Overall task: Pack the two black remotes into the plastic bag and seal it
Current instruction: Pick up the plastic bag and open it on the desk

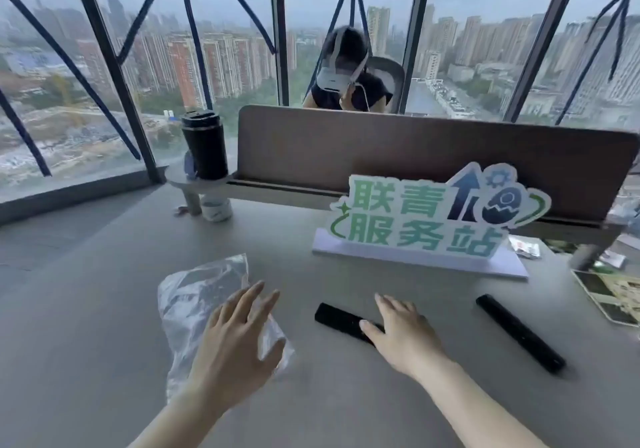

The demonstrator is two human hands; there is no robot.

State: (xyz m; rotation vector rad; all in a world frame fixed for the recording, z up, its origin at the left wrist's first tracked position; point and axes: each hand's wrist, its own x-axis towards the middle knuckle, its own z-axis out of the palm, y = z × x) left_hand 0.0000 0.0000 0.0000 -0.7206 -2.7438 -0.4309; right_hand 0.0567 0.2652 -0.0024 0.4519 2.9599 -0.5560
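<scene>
A crumpled clear plastic bag (199, 303) lies flat on the grey desk at the left. My left hand (235, 340) hovers over its right side with fingers spread, holding nothing. One black remote (337, 317) lies in the middle of the desk; my right hand (403, 335) is open over its right end and hides that part. A second black remote (519, 333) lies slanted on the desk further right, apart from both hands.
A white-and-green sign (426, 229) stands behind the remotes. A brown divider panel (346, 146) runs across the back, with a black tumbler (205, 146) on a small shelf at its left. Printed cards (613, 295) lie at the right edge. A person sits beyond the divider.
</scene>
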